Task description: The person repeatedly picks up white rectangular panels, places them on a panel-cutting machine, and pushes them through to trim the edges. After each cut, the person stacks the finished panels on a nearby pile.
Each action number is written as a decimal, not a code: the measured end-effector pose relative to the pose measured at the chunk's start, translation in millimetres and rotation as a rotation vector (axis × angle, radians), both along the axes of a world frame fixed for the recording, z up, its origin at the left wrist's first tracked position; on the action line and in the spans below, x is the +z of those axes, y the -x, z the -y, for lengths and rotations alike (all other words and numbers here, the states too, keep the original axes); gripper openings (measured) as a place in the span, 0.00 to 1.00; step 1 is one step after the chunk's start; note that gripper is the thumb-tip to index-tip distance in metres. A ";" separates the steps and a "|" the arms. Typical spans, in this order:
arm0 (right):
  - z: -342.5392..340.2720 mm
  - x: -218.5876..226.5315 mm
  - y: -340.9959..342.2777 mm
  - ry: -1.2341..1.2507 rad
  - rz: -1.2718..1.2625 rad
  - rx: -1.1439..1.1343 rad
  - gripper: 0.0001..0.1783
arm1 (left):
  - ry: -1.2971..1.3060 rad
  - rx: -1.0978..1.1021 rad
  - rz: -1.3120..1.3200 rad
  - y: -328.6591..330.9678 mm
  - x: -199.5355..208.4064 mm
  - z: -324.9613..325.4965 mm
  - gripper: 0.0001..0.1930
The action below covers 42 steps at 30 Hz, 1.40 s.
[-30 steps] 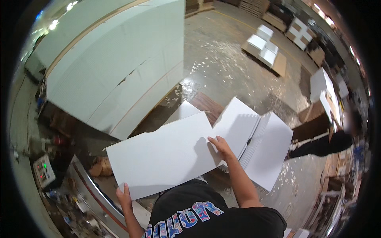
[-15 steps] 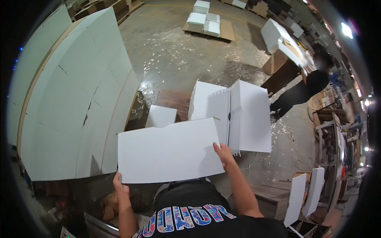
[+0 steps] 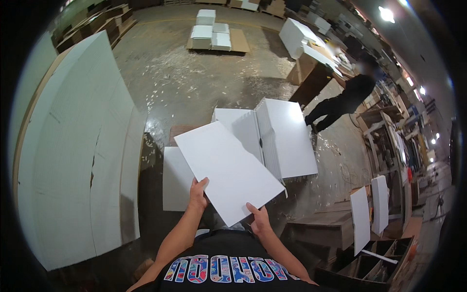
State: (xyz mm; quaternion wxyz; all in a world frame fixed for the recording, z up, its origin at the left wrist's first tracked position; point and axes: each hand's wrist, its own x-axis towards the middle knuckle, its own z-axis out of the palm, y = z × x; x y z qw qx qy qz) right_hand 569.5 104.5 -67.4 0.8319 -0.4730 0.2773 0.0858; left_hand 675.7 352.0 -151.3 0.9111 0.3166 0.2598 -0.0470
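Note:
A white rectangular panel (image 3: 228,170) is held out in front of me, turned at a slant. My left hand (image 3: 198,193) grips its near left edge, thumb on top. At its near right edge my right hand (image 3: 260,219) holds on, thumb also on the face and fingers underneath. Beyond the panel stands a stack of white panels (image 3: 288,138), with a notch in its edges. Another pile of white panels (image 3: 233,116) adjoins it on the left, partly covered by the held panel. Below and left of the held panel lies a further white panel (image 3: 176,180).
Tall pale boards (image 3: 73,146) stand along my left. A person in dark clothes (image 3: 348,100) stands at the far right beside a brown board (image 3: 311,80). White boxes on a pallet (image 3: 214,36) sit far ahead. Two white panels (image 3: 360,219) lean at the lower right.
The held panel has turned clockwise from nearly level to a slant. My left hand has shifted right and up along its edge; my right hand has moved down and closer to my body.

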 end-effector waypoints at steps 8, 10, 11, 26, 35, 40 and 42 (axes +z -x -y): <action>61.8 -5.1 8.6 -0.440 -0.143 0.010 0.31 | -0.029 -0.318 0.101 -32.1 37.6 55.5 0.29; 68.8 -14.1 6.2 -0.461 -0.138 0.006 0.27 | -0.117 -0.335 0.076 -39.8 32.2 65.9 0.25; 72.3 -19.0 2.8 -0.477 -0.167 0.002 0.23 | -0.121 -0.362 0.125 -40.7 30.6 68.9 0.25; 62.9 -96.6 -115.4 -0.493 -0.105 -0.047 0.22 | -0.285 -0.536 0.044 -14.2 46.6 90.2 0.29; 71.8 -131.1 -139.4 -0.476 -0.222 -0.054 0.21 | -0.392 -0.547 -0.206 4.8 13.5 79.8 0.27; 86.0 -173.5 -149.3 -0.499 -0.357 0.028 0.21 | -0.538 -0.509 -0.418 44.3 -25.6 54.3 0.25; 84.4 -192.7 -159.8 -0.491 -0.337 -0.022 0.21 | -0.589 -0.498 -0.444 61.8 -41.7 39.2 0.25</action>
